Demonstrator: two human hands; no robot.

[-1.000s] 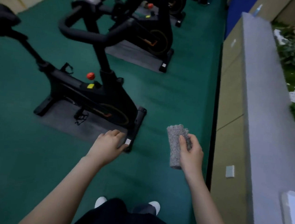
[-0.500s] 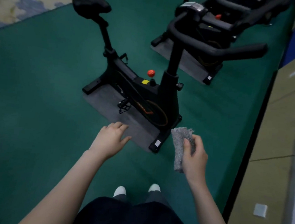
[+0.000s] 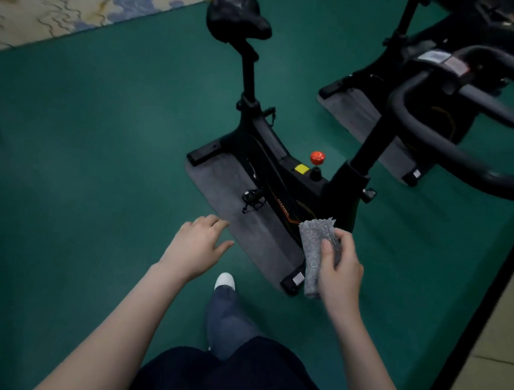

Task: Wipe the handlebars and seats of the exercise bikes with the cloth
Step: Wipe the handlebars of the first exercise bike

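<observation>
Right grip clasping folded grey cloth, held above base of black exercise bike, left grip released, empty, seat beyond, handlebars right, green floor.

Left arm: was extended forward, bare to the wrist.
Left hand: was held palm down, fingers loosely spread, nothing gripped.
Right arm: was extended forward, bare.
Right hand: was curled round a grey cloth, thumb laid across its front; cloth ends were seen above and below the fingers.

right hand gripping cloth, bike seat
</observation>
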